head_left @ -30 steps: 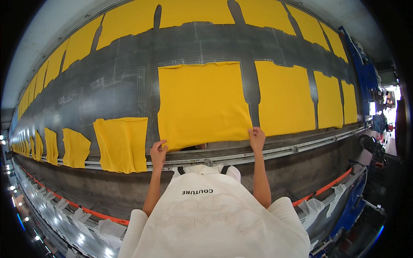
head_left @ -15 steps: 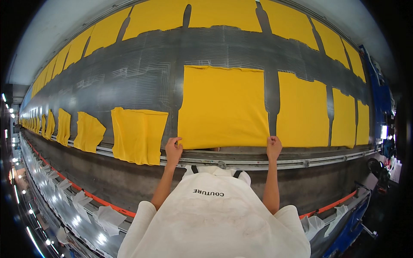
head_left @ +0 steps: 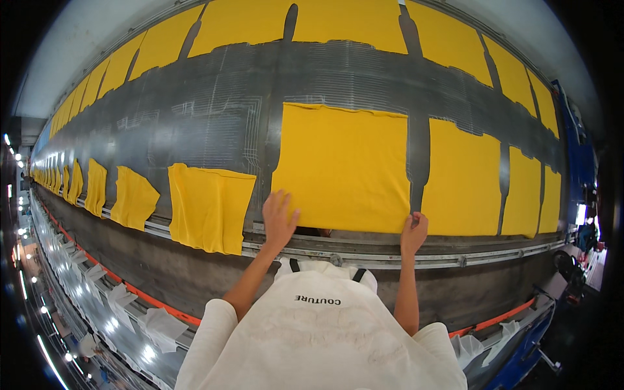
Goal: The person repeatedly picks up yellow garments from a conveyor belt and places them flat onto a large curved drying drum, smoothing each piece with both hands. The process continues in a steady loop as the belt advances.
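Observation:
A yellow fabric piece [head_left: 344,172] lies spread on the long dark grey table [head_left: 195,84] in front of me, its near edge close to the table's front rail. My left hand [head_left: 280,220] rests over the near left corner of this piece, open, with fingers stretched out and apart. At the near right corner, my right hand [head_left: 414,233] has its fingers bent together in a pinch on the fabric's edge. A slight ripple runs along the far edge of the piece.
Right of it lie flat yellow pieces [head_left: 463,179]. To the left, a looser yellow piece [head_left: 211,208] hangs over the metal rail [head_left: 364,257], with several more beyond. Another row of yellow pieces [head_left: 348,26] lines the far side. Behind me runs an orange rail [head_left: 153,296].
My left hand has let go of the near left corner and opened out flat on the fabric. The right hand stays at its corner. The view has shifted slightly.

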{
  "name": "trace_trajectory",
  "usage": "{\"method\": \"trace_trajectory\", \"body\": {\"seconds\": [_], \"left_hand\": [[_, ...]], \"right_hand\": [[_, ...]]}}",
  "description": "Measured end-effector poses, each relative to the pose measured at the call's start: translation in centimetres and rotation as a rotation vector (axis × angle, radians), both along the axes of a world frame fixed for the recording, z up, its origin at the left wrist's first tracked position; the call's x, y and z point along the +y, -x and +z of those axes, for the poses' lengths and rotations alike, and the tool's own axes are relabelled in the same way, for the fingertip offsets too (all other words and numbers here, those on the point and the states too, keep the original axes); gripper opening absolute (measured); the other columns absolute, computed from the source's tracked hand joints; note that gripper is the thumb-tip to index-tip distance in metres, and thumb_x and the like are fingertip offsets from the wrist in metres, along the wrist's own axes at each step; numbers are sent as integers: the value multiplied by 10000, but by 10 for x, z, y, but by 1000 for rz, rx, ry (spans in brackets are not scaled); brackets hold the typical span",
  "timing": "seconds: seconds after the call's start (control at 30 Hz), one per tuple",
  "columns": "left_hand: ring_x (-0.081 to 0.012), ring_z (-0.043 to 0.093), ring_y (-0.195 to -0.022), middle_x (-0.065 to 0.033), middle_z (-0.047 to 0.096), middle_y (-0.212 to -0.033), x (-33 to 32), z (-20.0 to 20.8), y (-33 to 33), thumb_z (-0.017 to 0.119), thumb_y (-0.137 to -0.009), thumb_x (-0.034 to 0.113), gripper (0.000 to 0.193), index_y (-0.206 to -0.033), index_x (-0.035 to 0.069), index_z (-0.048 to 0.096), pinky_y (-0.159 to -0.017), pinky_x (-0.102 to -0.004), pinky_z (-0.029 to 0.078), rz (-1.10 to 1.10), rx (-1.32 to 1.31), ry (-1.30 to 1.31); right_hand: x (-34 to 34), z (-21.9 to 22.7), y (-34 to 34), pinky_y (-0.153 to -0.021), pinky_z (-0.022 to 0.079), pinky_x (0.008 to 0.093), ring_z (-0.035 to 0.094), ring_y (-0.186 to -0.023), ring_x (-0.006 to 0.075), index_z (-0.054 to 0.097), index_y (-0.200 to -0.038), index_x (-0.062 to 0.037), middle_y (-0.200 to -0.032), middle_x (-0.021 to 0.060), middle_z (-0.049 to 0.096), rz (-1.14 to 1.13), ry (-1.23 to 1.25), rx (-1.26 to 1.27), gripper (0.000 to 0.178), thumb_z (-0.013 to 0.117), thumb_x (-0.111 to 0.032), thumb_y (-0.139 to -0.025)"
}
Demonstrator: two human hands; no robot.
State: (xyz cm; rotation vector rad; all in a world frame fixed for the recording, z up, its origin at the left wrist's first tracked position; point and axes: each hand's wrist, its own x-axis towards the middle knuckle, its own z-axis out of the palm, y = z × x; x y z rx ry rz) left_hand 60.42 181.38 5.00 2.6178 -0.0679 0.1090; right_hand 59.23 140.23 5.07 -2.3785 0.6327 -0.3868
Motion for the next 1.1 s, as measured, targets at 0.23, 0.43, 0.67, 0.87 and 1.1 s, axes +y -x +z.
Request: {"method": "trace_trajectory", "body": {"seconds": [0.23,0.43,0.67,0.87,1.1], "left_hand": [[-425,146,-1585,-131,250,-1713,-28,-25,-130,473,-1046,542,699,-1618,153,372,-1267,-612,78,-266,21,-192],[-370,123,-1602,-94,208,-1733,-8,-27,-258,418,-1067,547,694,-1652,191,302,-1290,-568,53,-425,23,-297],[-344,103,-1608,-54,201,-1738,19,-48,-356,300,-1092,583,680,-1658,206,282,-1302,-524,43,-627,-82,-358],[-385,85,-1605,-101,186,-1738,29,-53,-388,337,-1081,589,722,-1657,159,276,-1281,-590,40,-227,-217,-377],[-390,99,-1603,-130,189,-1733,-21,-36,-280,414,-1038,624,828,-1652,91,259,-1274,-612,33,-478,-14,-167]], "right_hand": [[45,23,-29,-835,484,400,583,-881,286,637,-1100,-13,-1043,137,622,142,20,32,177,654,-46,-927],[78,27,-44,-815,478,380,587,-890,272,634,-1090,-33,-1068,129,627,140,-123,93,168,639,-22,-923],[98,30,-63,-776,477,363,609,-899,256,645,-1110,-42,-1119,121,649,206,-210,136,168,637,-31,-942],[97,26,-86,-771,477,358,619,-896,249,649,-1109,-38,-1127,122,657,263,-208,97,158,645,-33,-951],[85,8,-109,-992,472,444,577,-1180,348,636,-1227,-33,-1295,156,613,289,-95,116,286,668,-90,-949]]}}
